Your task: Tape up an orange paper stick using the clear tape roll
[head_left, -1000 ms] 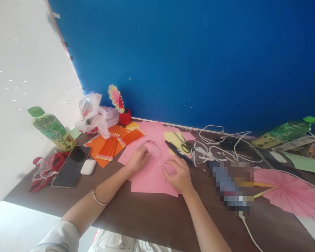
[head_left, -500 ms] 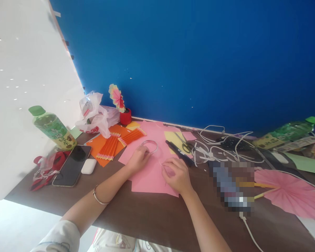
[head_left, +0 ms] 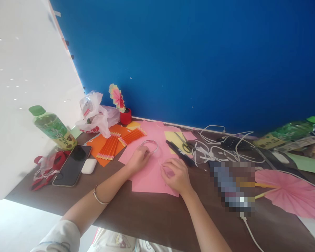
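My left hand (head_left: 139,160) is closed on a roll of clear tape (head_left: 155,147), which stands up from its fingers above pink paper (head_left: 149,182). My right hand (head_left: 176,174) has its thumb and fingertips pinched together beside it. A faint strip seems to run from the roll to these fingertips, so they appear to hold the tape's loose end. Pink paper sheets lie under both hands. To the left, two pleated orange paper pieces (head_left: 109,148) with pink and yellow edges rest on an orange sheet (head_left: 99,141).
Scissors (head_left: 185,145) and a black pen-like item (head_left: 179,152) lie right of the pink paper. White cables (head_left: 212,152) tangle beyond. A pink paper fan (head_left: 291,192) lies far right. A phone (head_left: 72,165), white case (head_left: 89,166) and green bottle (head_left: 52,127) stand left.
Almost nothing differs. My right fingertips have shifted very slightly to the left; my left hand and the tape roll stay in place.
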`<act>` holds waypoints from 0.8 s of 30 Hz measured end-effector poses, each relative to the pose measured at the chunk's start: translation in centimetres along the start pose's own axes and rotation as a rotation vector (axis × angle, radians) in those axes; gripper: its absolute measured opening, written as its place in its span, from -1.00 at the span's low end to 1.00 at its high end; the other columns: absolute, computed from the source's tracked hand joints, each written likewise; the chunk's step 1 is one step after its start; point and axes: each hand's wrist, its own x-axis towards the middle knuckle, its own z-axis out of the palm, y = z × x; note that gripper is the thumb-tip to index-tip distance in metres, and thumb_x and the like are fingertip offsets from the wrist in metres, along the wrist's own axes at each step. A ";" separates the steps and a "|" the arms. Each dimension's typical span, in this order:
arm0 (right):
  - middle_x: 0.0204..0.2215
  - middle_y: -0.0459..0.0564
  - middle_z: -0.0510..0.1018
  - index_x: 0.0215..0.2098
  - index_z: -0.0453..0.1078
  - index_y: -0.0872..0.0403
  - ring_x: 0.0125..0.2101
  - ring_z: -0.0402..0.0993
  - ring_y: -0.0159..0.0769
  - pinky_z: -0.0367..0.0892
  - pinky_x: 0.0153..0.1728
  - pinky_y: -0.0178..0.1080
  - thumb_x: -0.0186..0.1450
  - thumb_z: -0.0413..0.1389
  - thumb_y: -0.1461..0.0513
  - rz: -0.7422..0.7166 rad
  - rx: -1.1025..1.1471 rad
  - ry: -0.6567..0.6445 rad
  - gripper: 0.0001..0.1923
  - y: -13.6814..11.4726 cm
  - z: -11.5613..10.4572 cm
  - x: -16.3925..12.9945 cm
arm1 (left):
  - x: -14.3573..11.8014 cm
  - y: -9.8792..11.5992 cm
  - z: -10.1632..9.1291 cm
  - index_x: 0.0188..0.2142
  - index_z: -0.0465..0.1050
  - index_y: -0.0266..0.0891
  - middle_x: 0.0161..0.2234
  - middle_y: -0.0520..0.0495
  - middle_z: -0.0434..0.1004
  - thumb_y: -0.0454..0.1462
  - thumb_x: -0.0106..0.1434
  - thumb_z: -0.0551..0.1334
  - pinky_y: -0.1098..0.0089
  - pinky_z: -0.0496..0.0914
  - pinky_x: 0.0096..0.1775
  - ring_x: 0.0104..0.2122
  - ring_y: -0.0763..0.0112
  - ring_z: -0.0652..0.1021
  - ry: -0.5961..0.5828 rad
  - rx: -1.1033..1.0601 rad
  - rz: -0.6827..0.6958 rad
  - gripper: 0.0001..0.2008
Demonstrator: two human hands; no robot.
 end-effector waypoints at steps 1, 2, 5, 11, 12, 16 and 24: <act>-0.50 -0.08 0.47 -0.49 0.39 0.05 -0.45 0.37 -0.34 0.19 -0.37 -0.24 0.10 0.10 0.31 0.001 -0.001 -0.001 -0.95 0.0 0.0 0.0 | 0.0 0.0 0.0 -0.44 0.23 -0.25 -0.43 -0.07 0.36 -0.24 0.25 0.03 0.33 0.27 -0.33 -0.38 0.34 0.37 0.000 0.005 -0.001 -0.83; -0.50 -0.08 0.47 -0.49 0.39 0.05 -0.45 0.37 -0.34 0.19 -0.36 -0.24 0.10 0.09 0.32 0.005 -0.003 -0.003 -0.94 0.1 0.1 -0.1 | 0.0 0.0 0.0 -0.44 0.23 -0.25 -0.43 -0.07 0.36 -0.24 0.25 0.03 0.33 0.27 -0.33 -0.38 0.34 0.37 -0.001 0.008 -0.002 -0.84; -0.49 -0.08 0.48 -0.50 0.38 0.05 -0.45 0.37 -0.35 0.19 -0.35 -0.24 0.11 0.09 0.33 0.015 -0.009 -0.013 -0.93 0.1 0.3 -0.2 | 0.0 -0.1 0.1 -0.43 0.23 -0.25 -0.42 -0.08 0.36 -0.25 0.24 0.04 0.34 0.27 -0.33 -0.37 0.33 0.38 -0.001 0.011 0.005 -0.85; -0.49 -0.08 0.48 -0.49 0.37 0.06 -0.44 0.38 -0.35 0.18 -0.36 -0.25 0.11 0.06 0.36 0.006 -0.002 -0.023 -0.90 -0.1 0.4 -0.2 | 0.0 -0.3 0.1 -0.43 0.23 -0.25 -0.43 -0.06 0.35 -0.25 0.24 0.04 0.34 0.27 -0.33 -0.38 0.34 0.37 0.003 0.006 0.012 -0.85; -0.49 -0.08 0.48 -0.49 0.37 0.06 -0.44 0.38 -0.35 0.18 -0.36 -0.25 0.11 0.06 0.37 0.005 -0.001 -0.023 -0.89 -0.1 0.4 -0.2 | 0.0 -0.3 0.1 -0.43 0.22 -0.25 -0.43 -0.06 0.35 -0.26 0.24 0.04 0.34 0.26 -0.33 -0.38 0.34 0.37 0.003 0.004 0.014 -0.86; -0.49 -0.08 0.48 -0.50 0.36 0.07 -0.44 0.38 -0.35 0.18 -0.37 -0.25 0.10 0.05 0.37 0.022 0.005 -0.007 -0.89 -0.1 0.3 -0.1 | 0.0 -0.3 0.1 -0.43 0.23 -0.25 -0.42 -0.07 0.37 -0.26 0.24 0.04 0.34 0.26 -0.33 -0.37 0.34 0.37 0.003 -0.014 0.020 -0.86; -0.50 -0.08 0.47 -0.56 0.35 0.06 -0.45 0.40 -0.32 0.24 -0.40 -0.25 0.08 0.03 0.32 0.211 -0.019 0.186 -0.90 2.2 0.1 -0.2 | 0.5 -1.5 -0.9 -0.45 0.23 -0.25 -0.42 -0.03 0.35 -0.27 0.24 0.04 0.37 0.25 -0.33 -0.38 0.38 0.36 -0.042 0.006 0.013 -0.85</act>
